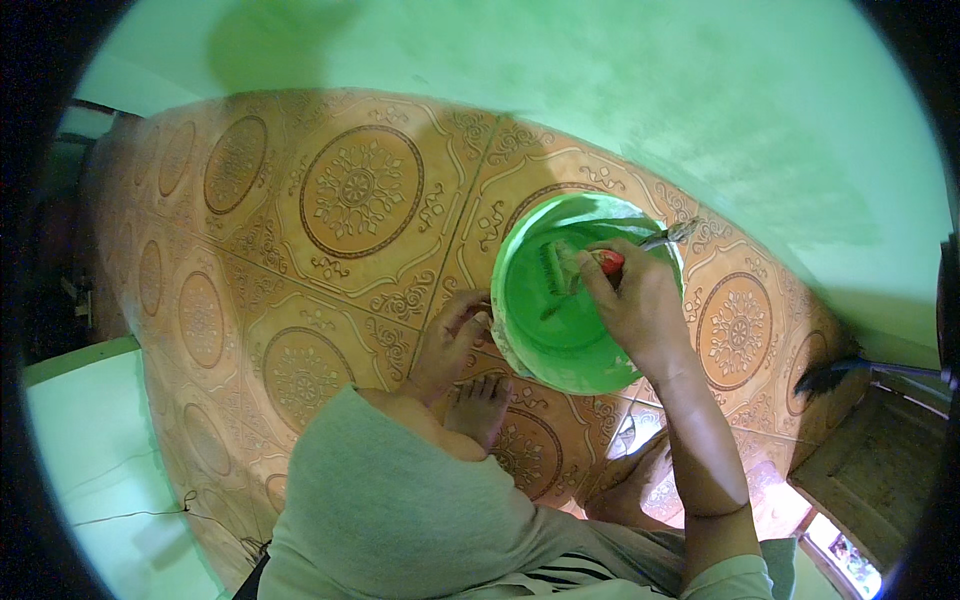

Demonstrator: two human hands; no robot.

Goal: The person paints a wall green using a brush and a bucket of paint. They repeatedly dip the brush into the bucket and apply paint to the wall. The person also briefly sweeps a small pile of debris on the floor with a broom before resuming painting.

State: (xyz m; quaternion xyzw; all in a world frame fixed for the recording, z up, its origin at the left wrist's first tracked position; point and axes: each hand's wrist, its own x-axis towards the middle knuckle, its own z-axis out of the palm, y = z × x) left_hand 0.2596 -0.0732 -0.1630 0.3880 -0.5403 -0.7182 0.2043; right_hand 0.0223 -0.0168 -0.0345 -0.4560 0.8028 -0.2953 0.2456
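Observation:
My right hand (637, 300) grips a paint brush (559, 268) with a red part on its handle. It holds the brush inside a round bucket (504, 341), bristles pointing left over the green paint (577, 319). Beyond my right knuckles, a grey, paint-smeared handle end (675, 232) sticks out over the rim; whether it belongs to the same brush, I cannot tell. At the bucket's left side, my left hand (450, 341) has its curled fingers against the outer wall near the rim. The fingertips there are partly hidden.
Patterned orange-brown tiles (360, 187) cover the floor. A green wall (525, 52) rises just beyond the bucket, with uneven darker patches. My bare foot (480, 405) is close to the bucket. To the right are dark bristles (825, 375) and a brown wooden panel (870, 442). Thin wires (187, 510) hang at left.

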